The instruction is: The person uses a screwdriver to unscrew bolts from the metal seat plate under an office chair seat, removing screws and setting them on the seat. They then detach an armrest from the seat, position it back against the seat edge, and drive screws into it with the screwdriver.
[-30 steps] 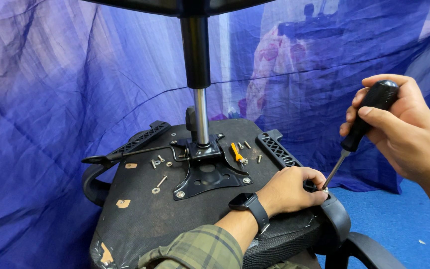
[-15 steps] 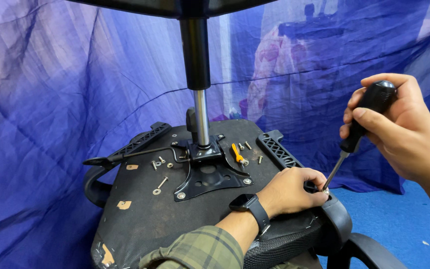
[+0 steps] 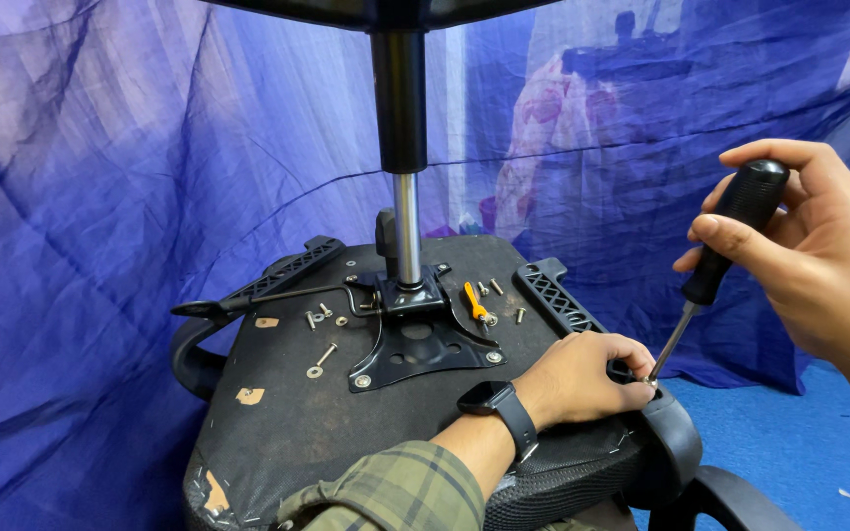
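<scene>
A person's right hand (image 3: 819, 261) grips a black-handled screwdriver (image 3: 715, 261), tip set at a fastener on the upturned office chair seat (image 3: 287, 423)'s right edge, while the left hand (image 3: 582, 379), fingers curled, steadies the armrest bracket (image 3: 666, 428); driving likely needs firm, square pressure.

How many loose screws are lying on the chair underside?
About 6: three left of the metal plate, at and; three right of it, at and. The left hand may hide more.
</scene>
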